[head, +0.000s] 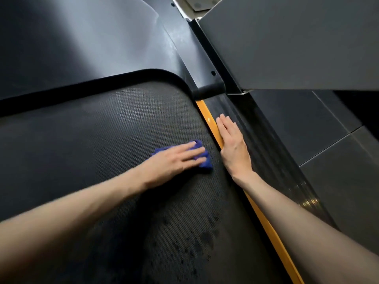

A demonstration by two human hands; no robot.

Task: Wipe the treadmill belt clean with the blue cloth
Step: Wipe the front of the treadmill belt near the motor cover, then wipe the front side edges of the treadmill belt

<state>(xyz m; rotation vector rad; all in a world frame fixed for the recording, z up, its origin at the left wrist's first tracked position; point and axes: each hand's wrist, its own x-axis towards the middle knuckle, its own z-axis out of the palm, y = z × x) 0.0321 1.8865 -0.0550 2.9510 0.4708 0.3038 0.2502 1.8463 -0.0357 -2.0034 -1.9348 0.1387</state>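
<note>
Dark treadmill belt [102,130] fills the view — near its right edge the blue cloth [202,155] lies under the left hand [174,160], fingers straight, apparently pressing; right hand [233,144] rests flat on the side rail [264,140].

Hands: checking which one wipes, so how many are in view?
2. The left hand presses the blue cloth on the treadmill belt; the right hand rests flat on the side rail.

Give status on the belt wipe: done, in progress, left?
Done: the belt beyond the blue cloth looks spot-free, though wiping there can't be confirmed. In hand: the left hand presses the cloth flat on the belt near the orange strip; the right hand rests flat on the side rail. Left: dark spots nearer the camera, not yet wiped.
</note>
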